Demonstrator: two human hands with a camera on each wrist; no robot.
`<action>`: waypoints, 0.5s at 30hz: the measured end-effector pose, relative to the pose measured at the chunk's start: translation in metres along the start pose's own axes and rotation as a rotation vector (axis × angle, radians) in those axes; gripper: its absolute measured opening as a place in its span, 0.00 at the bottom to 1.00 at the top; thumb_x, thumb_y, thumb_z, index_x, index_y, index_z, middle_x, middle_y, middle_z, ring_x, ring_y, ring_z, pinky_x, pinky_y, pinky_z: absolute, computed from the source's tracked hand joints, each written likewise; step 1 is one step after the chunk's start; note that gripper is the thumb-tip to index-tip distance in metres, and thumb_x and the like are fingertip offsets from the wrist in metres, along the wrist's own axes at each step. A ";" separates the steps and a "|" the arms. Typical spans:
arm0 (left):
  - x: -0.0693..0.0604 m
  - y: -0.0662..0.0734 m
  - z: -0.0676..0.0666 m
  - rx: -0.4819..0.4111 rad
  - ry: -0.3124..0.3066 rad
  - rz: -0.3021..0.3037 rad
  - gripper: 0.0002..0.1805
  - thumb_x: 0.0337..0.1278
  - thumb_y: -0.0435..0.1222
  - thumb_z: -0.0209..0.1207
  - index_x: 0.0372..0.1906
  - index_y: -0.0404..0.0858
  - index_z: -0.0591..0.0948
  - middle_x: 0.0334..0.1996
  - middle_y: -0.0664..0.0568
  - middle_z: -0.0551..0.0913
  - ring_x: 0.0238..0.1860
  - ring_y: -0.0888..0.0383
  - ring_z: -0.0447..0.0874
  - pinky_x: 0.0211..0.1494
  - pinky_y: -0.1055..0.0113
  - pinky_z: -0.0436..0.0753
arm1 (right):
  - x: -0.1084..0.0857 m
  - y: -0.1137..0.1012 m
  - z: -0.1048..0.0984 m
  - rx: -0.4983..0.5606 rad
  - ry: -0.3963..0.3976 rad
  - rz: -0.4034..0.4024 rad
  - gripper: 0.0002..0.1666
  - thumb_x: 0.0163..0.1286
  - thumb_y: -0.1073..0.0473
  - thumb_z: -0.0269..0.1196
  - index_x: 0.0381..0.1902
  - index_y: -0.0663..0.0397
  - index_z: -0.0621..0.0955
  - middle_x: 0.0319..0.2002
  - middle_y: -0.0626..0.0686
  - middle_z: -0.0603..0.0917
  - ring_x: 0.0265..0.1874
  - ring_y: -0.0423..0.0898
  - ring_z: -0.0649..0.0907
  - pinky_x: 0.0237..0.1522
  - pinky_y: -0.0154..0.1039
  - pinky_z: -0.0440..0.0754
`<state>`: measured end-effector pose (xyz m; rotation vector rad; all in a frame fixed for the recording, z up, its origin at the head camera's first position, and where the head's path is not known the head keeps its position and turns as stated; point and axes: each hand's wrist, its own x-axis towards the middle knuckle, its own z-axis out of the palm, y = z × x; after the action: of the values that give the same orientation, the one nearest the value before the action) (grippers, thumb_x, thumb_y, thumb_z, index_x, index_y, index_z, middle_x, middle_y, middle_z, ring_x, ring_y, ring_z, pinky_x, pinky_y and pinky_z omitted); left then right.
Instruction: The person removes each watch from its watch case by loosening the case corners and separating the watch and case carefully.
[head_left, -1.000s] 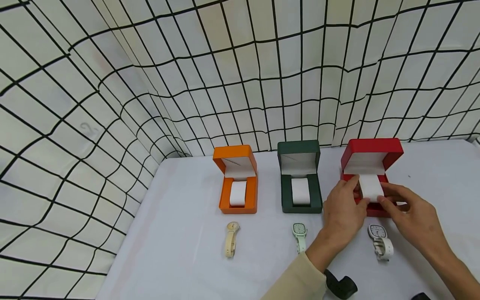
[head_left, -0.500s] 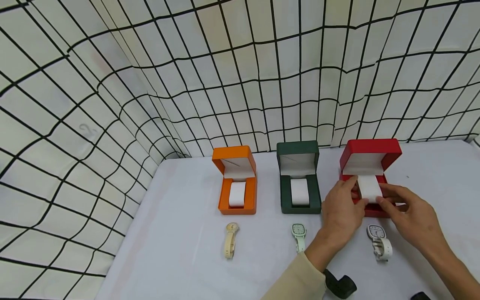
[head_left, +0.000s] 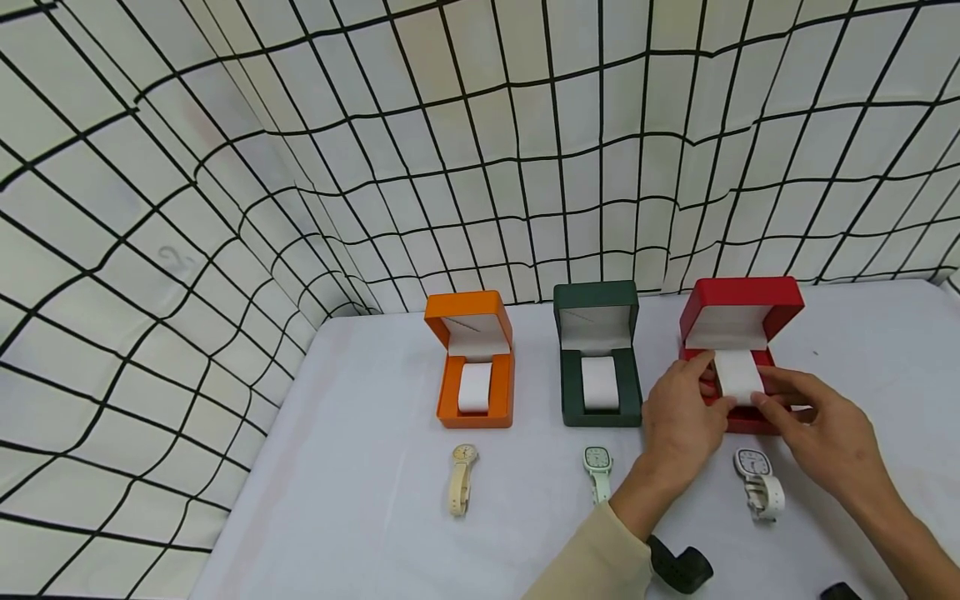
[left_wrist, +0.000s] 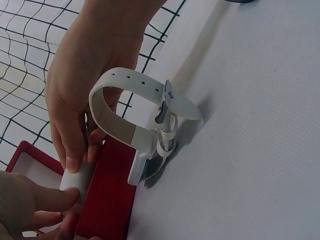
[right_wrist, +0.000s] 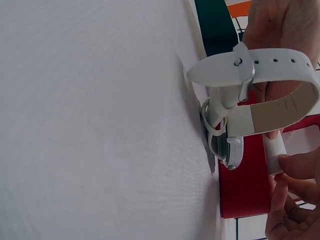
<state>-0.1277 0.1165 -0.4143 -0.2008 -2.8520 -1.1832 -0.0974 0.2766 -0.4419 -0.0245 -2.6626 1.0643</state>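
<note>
In the head view, my left hand (head_left: 684, 417) and right hand (head_left: 832, 433) hold a white watch cushion (head_left: 738, 377) from its two sides. Thumbs are at the near end, fingers along the flanks. The cushion sits in the open red watch box (head_left: 746, 292), slightly tilted. Seen from the left wrist, my left thumb (left_wrist: 57, 198) presses the cushion's end. My right thumb (right_wrist: 300, 165) does likewise in the right wrist view. A white watch (head_left: 759, 483) with a buckled strap lies in front of the box. Some fingers are hidden inside the box.
An open green box (head_left: 600, 417) and an open orange box (head_left: 476, 419) stand to the left, each with a white cushion. A mint watch (head_left: 598, 471) and a cream watch (head_left: 461, 479) lie before them. Black grid-patterned cloth (head_left: 525, 167) hangs behind the white table (head_left: 360, 467).
</note>
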 end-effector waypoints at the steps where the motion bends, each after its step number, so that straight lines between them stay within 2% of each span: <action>1: 0.000 0.000 0.000 0.000 0.002 -0.001 0.30 0.57 0.43 0.75 0.66 0.59 0.81 0.46 0.65 0.85 0.40 0.74 0.76 0.38 0.77 0.75 | 0.000 0.000 0.000 0.001 0.002 -0.003 0.27 0.72 0.59 0.68 0.66 0.62 0.79 0.46 0.69 0.87 0.36 0.09 0.65 0.36 0.09 0.68; 15: 0.001 -0.002 0.001 0.020 0.006 0.004 0.31 0.54 0.43 0.77 0.64 0.58 0.82 0.46 0.65 0.84 0.42 0.74 0.77 0.39 0.78 0.76 | 0.002 0.000 0.001 -0.016 -0.012 0.015 0.26 0.70 0.61 0.70 0.63 0.64 0.80 0.44 0.68 0.86 0.33 0.11 0.65 0.31 0.13 0.70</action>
<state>-0.1292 0.1159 -0.4160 -0.2012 -2.8555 -1.1522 -0.0993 0.2759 -0.4426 -0.0419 -2.6860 1.0505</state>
